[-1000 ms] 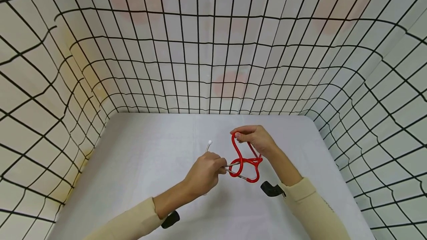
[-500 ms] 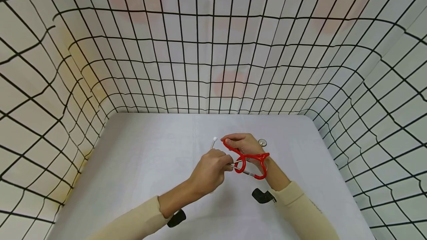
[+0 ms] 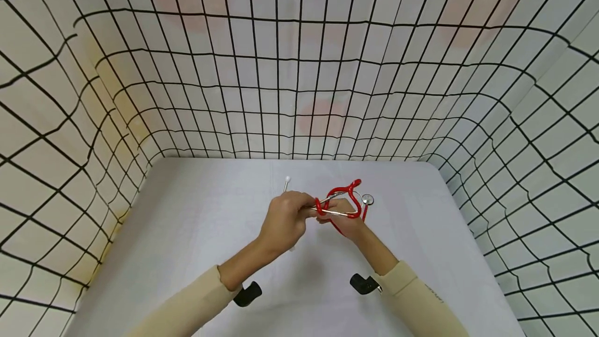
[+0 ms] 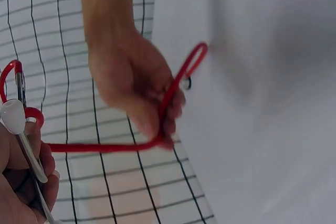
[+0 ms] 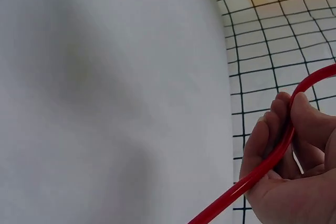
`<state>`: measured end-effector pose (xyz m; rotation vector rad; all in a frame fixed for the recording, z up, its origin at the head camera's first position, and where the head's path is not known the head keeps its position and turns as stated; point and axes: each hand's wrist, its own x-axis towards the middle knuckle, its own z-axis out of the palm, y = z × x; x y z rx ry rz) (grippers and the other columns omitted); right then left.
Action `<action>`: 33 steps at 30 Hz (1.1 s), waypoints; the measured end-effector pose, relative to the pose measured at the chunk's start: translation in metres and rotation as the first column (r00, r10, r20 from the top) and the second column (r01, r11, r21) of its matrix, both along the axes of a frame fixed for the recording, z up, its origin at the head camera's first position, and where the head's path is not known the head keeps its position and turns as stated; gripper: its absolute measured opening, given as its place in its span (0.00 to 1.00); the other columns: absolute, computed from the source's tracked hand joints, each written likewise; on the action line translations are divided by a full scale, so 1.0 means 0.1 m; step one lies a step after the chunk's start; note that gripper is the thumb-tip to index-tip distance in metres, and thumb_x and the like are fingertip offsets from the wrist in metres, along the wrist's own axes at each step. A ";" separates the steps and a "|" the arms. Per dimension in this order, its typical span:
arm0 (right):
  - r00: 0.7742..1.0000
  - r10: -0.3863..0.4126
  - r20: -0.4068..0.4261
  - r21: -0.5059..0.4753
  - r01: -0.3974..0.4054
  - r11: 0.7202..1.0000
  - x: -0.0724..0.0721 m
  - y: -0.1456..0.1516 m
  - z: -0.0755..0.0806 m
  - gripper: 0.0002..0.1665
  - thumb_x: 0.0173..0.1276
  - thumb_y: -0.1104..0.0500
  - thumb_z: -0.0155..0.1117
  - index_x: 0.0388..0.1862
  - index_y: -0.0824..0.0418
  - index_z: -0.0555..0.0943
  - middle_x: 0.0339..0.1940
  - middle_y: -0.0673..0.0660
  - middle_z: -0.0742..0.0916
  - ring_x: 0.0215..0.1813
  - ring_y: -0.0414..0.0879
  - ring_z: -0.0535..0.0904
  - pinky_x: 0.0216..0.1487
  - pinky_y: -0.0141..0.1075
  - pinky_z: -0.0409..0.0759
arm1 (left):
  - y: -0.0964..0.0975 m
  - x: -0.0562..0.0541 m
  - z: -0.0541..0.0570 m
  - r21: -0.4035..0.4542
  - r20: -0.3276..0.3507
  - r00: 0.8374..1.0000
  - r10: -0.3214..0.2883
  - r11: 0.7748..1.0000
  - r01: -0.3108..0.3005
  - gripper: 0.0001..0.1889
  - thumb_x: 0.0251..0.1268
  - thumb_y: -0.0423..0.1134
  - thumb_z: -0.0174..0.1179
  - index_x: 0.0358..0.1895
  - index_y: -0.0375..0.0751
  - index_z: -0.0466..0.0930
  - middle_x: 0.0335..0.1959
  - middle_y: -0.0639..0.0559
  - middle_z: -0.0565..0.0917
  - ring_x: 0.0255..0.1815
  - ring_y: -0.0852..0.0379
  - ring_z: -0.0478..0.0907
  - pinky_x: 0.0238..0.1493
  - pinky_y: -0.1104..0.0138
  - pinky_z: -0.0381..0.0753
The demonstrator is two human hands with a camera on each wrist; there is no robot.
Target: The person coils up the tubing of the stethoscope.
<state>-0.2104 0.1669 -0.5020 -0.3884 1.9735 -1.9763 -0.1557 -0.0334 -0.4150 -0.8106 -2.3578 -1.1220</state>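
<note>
A stethoscope with red tubing [image 3: 348,190] is held between both hands above the table. My left hand [image 3: 285,220] grips its metal ear tubes, and a white ear tip [image 3: 287,178] sticks out beyond the knuckles. In the left wrist view an ear tip [image 4: 13,116] shows close up beside the left fingers. My right hand [image 3: 350,227] is just right of the left, partly behind the red loops. The right wrist view has the right hand [image 5: 294,192] pinching the tubing [image 5: 231,195] between thumb and fingers. Past the right hand lies the round metal chest piece [image 3: 368,199].
A white-covered table [image 3: 210,196] lies under the hands. Black wire grid [image 3: 299,74] rises at the back and along both sides, with pale cloth behind it. A black wrist camera [image 3: 248,294] sits under the left sleeve, another black camera [image 3: 364,284] by the right.
The right hand has come down and toward the left hand, bringing the tubing with it. The left hand has risen slightly and turned the ear tubes. The chest piece has come into sight.
</note>
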 end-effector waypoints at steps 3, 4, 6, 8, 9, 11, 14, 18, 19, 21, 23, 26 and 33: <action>0.987 -0.138 0.079 0.190 0.121 0.974 -0.03 0.02 -0.02 0.11 0.70 0.60 0.68 0.47 0.64 0.89 0.38 0.56 0.92 0.40 0.48 0.89 0.49 0.35 0.86 | -0.08 -0.09 -0.01 0.009 -0.007 0.999 0.043 0.999 -0.043 0.04 0.56 0.26 0.72 0.32 0.36 0.88 0.30 0.50 0.89 0.31 0.56 0.85 0.35 0.68 0.85; 0.980 -0.175 0.093 0.234 0.149 0.961 -0.04 0.03 -0.02 0.14 0.70 0.59 0.68 0.49 0.67 0.88 0.41 0.59 0.92 0.43 0.52 0.88 0.50 0.38 0.86 | -0.10 -0.12 -0.02 0.006 -0.008 0.998 0.056 0.998 -0.056 0.04 0.55 0.25 0.72 0.32 0.35 0.88 0.29 0.49 0.89 0.31 0.56 0.85 0.35 0.68 0.86; 0.961 -0.249 0.123 0.312 0.201 0.929 -0.05 0.07 -0.02 0.16 0.70 0.57 0.68 0.50 0.66 0.88 0.44 0.62 0.91 0.48 0.58 0.87 0.54 0.41 0.85 | -0.15 -0.15 -0.03 0.000 -0.007 0.997 0.078 0.997 -0.078 0.05 0.54 0.25 0.73 0.32 0.35 0.88 0.29 0.49 0.89 0.30 0.56 0.86 0.34 0.68 0.86; 0.950 -0.284 0.129 0.355 0.223 0.908 -0.07 0.11 -0.01 0.15 0.71 0.57 0.68 0.50 0.65 0.88 0.46 0.63 0.91 0.52 0.63 0.85 0.56 0.43 0.84 | -0.18 -0.18 -0.06 -0.006 -0.010 0.995 0.096 0.995 -0.096 0.05 0.53 0.24 0.73 0.32 0.35 0.88 0.29 0.49 0.90 0.30 0.56 0.85 0.33 0.68 0.86; 0.950 -0.285 0.127 0.362 0.223 0.905 -0.07 0.13 -0.01 0.15 0.71 0.57 0.67 0.51 0.65 0.88 0.47 0.65 0.90 0.54 0.64 0.84 0.56 0.43 0.84 | -0.20 -0.19 -0.07 -0.008 -0.013 0.995 0.104 0.995 -0.104 0.06 0.53 0.24 0.74 0.31 0.35 0.88 0.29 0.49 0.90 0.29 0.56 0.85 0.33 0.68 0.86; 0.954 -0.274 0.120 0.377 0.211 0.902 -0.08 0.17 0.00 0.16 0.72 0.56 0.66 0.51 0.64 0.88 0.48 0.66 0.90 0.54 0.64 0.83 0.54 0.41 0.84 | -0.22 -0.22 -0.09 -0.010 -0.022 0.993 0.119 0.993 -0.119 0.06 0.52 0.24 0.74 0.31 0.35 0.88 0.29 0.48 0.89 0.29 0.55 0.85 0.33 0.67 0.86; 0.963 -0.240 0.121 0.388 0.176 0.904 -0.06 0.22 0.01 0.16 0.71 0.56 0.67 0.50 0.64 0.88 0.46 0.65 0.90 0.47 0.60 0.84 0.47 0.35 0.84 | -0.26 -0.28 -0.12 -0.014 -0.015 0.991 0.132 0.991 -0.132 0.06 0.52 0.23 0.74 0.31 0.34 0.88 0.28 0.47 0.89 0.28 0.55 0.85 0.32 0.66 0.86; 0.980 -0.137 0.143 0.409 0.068 0.910 0.01 0.26 0.07 0.15 0.71 0.55 0.68 0.47 0.65 0.89 0.38 0.62 0.90 0.35 0.49 0.82 0.39 0.33 0.82 | -0.35 -0.40 -0.17 -0.016 0.032 0.985 0.168 0.986 -0.167 0.05 0.53 0.23 0.73 0.30 0.34 0.88 0.27 0.46 0.89 0.27 0.55 0.85 0.30 0.65 0.85; 0.983 -0.105 0.148 0.417 0.034 0.908 0.03 0.25 0.10 0.15 0.71 0.54 0.68 0.46 0.64 0.89 0.36 0.61 0.90 0.33 0.46 0.80 0.37 0.34 0.81 | -0.37 -0.43 -0.19 -0.019 0.043 0.983 0.180 0.984 -0.179 0.05 0.53 0.23 0.73 0.30 0.34 0.88 0.27 0.46 0.89 0.26 0.55 0.85 0.30 0.65 0.85; 0.988 -0.042 0.146 0.431 -0.025 0.902 0.07 0.24 0.18 0.14 0.71 0.53 0.68 0.45 0.63 0.90 0.34 0.61 0.90 0.31 0.45 0.79 0.36 0.35 0.80 | -0.42 -0.48 -0.23 -0.024 0.071 0.977 0.201 0.979 -0.200 0.04 0.53 0.23 0.73 0.30 0.33 0.88 0.27 0.46 0.89 0.26 0.54 0.86 0.30 0.64 0.85; 0.992 -0.002 0.125 0.463 -0.056 0.885 0.10 0.22 0.27 0.13 0.71 0.52 0.68 0.43 0.60 0.91 0.32 0.60 0.90 0.30 0.45 0.79 0.35 0.35 0.79 | -0.47 -0.53 -0.28 -0.035 0.094 0.972 0.214 0.977 -0.211 0.04 0.54 0.23 0.72 0.30 0.33 0.88 0.27 0.45 0.90 0.26 0.53 0.86 0.30 0.63 0.85; 0.997 0.046 0.064 0.520 -0.073 0.851 0.14 0.17 0.42 0.12 0.72 0.52 0.67 0.41 0.58 0.91 0.28 0.56 0.89 0.27 0.44 0.77 0.31 0.33 0.76 | -0.52 -0.57 -0.35 -0.054 0.125 0.966 0.225 0.974 -0.219 0.03 0.54 0.23 0.72 0.30 0.32 0.88 0.27 0.45 0.90 0.26 0.53 0.86 0.30 0.63 0.85; 0.997 0.071 -0.030 0.636 -0.035 0.771 0.24 0.01 0.70 0.11 0.74 0.54 0.64 0.38 0.54 0.92 0.26 0.53 0.89 0.27 0.44 0.78 0.31 0.33 0.76 | -0.54 -0.59 -0.43 -0.070 0.185 0.951 0.248 0.969 -0.239 0.03 0.55 0.23 0.71 0.29 0.32 0.88 0.26 0.45 0.89 0.25 0.53 0.85 0.29 0.63 0.85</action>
